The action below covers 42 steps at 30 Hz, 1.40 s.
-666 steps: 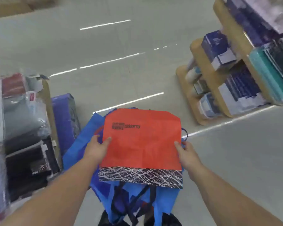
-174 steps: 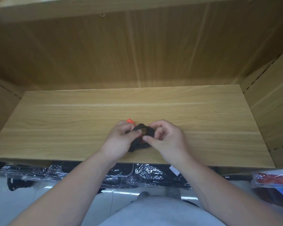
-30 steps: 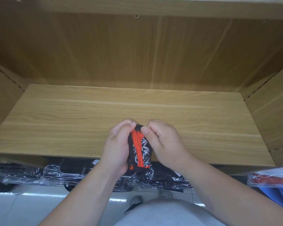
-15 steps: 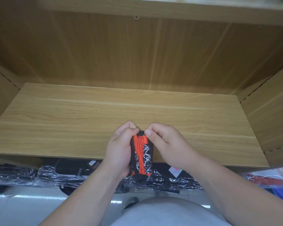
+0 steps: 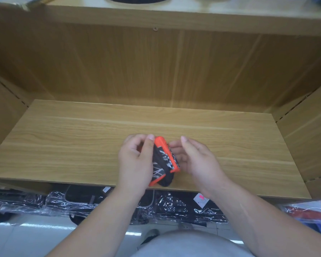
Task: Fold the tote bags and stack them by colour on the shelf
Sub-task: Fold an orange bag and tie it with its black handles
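Observation:
A red tote bag (image 5: pixel 164 160), folded into a small tight bundle with its black, white-lined trim outside, is held just above the front of the wooden shelf (image 5: pixel 82 145). My left hand (image 5: pixel 135 162) grips its left side with the thumb along the top. My right hand (image 5: pixel 195 160) cups its right side with curled fingers. The bundle's underside is hidden by my hands.
The shelf has a wooden back panel and side walls, and another shelf board (image 5: pixel 174 13) above it. Below the shelf's front edge lie black goods in clear plastic wrap (image 5: pixel 72 203). Red and blue packed goods (image 5: pixel 311 212) show at the lower right.
The bundle has tilted, its top end now leaning left and farther over the shelf. My right fingers have loosened from the top edge and moved round to its side.

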Tool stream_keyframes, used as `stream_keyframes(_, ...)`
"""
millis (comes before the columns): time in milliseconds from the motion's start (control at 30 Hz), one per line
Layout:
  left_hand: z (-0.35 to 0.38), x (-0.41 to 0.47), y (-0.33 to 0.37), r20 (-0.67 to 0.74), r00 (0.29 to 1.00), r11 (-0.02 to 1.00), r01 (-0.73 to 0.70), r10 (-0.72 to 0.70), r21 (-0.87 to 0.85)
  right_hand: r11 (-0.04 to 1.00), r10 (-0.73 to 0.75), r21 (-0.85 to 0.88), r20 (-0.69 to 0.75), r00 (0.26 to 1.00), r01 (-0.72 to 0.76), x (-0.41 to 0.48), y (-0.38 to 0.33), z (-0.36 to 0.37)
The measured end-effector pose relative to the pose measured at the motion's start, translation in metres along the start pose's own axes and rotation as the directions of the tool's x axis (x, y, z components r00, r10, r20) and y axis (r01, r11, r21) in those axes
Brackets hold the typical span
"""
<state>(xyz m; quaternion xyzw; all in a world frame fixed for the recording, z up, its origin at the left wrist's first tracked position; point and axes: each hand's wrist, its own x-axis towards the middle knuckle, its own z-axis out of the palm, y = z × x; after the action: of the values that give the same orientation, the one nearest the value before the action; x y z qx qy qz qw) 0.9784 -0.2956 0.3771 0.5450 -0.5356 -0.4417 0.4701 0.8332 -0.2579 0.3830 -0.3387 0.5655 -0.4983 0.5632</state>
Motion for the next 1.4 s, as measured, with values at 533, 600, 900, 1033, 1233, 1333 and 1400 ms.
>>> stream_keyframes(533, 0.041, -0.013, 0.007, 0.121, 0.981, 0.968, 0.174, -0.154, -0.182, 1.000, -0.011, 0.023, 0.005, 1.000, 0.011, 0.014, 0.011, -0.038)
stream_keyframes(600, 0.040, -0.014, 0.006, 0.110, 0.972, 0.959, 0.222, -0.205, -0.175, 0.999, 0.024, 0.026, 0.051, 0.998, -0.025, 0.020, 0.013, -0.041)
stream_keyframes(900, 0.013, -0.015, -0.009, -0.051, 0.946, 0.942, 0.312, -0.320, -0.125, 1.000, 0.004, 0.001, 0.176, 0.984, -0.004, 0.053, 0.019, -0.033)
stream_keyframes(1033, -0.017, 0.002, -0.026, -0.128, 0.935, 0.939, 0.311, -0.330, -0.147, 0.994, -0.002, -0.106, 0.225, 0.974, 0.027, 0.064, 0.034, -0.003)
stream_keyframes(1233, -0.089, 0.049, -0.058, -0.053, 0.973, 0.973, 0.227, -0.225, 0.048, 0.967, -0.073, -0.231, 0.168, 0.983, 0.111, 0.099, 0.048, 0.073)
stream_keyframes(1333, -0.138, 0.085, -0.069, -0.015, 0.989, 0.983, 0.149, -0.148, 0.108, 0.960, -0.094, -0.256, 0.076, 0.993, 0.111, 0.113, 0.051, 0.127)
stream_keyframes(1400, -0.174, 0.109, -0.076, -0.028, 0.995, 0.980, 0.100, -0.097, 0.174, 0.955, -0.096, -0.281, 0.021, 0.995, 0.098, 0.124, 0.053, 0.167)
